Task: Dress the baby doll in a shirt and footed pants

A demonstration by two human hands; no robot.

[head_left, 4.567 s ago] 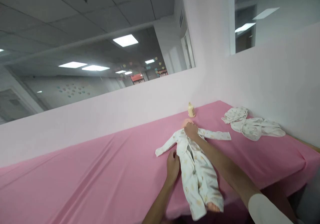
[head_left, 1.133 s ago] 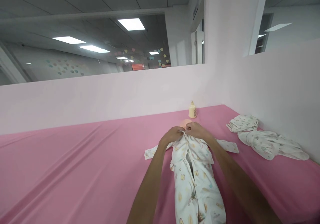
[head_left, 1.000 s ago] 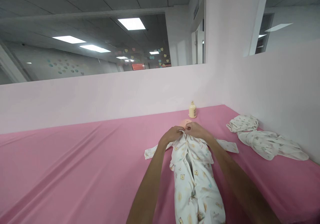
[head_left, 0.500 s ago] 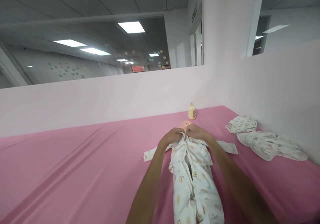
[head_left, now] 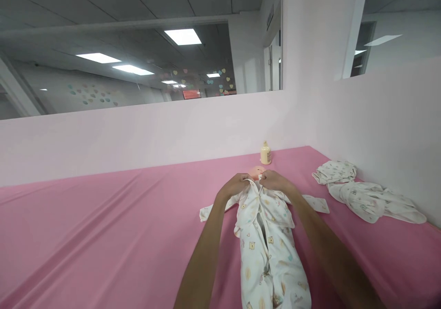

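Observation:
A white baby outfit (head_left: 265,212) printed with small bears lies lengthwise before me, its sleeves spread to both sides. It is on a doll, whose head (head_left: 257,171) shows only in part beyond the collar. My left hand (head_left: 237,183) is closed on the left edge of the collar. On the other side of the neck opening, my right hand (head_left: 272,180) pinches the right collar edge. A small gap shows between the two edges. Lower down, the front of the outfit parts in a narrow dark slit.
A cream pump bottle (head_left: 265,154) stands near the wall, just beyond the doll's head. Two crumpled printed cloths (head_left: 334,171) lie at the right by the side wall. Pink sheeting (head_left: 103,235) with some creases covers the surface. A wide window (head_left: 138,61) is set above.
My hands have drawn slightly apart, and the collar edges with them, so the neck opening is wider. The doll and the other things stay in place.

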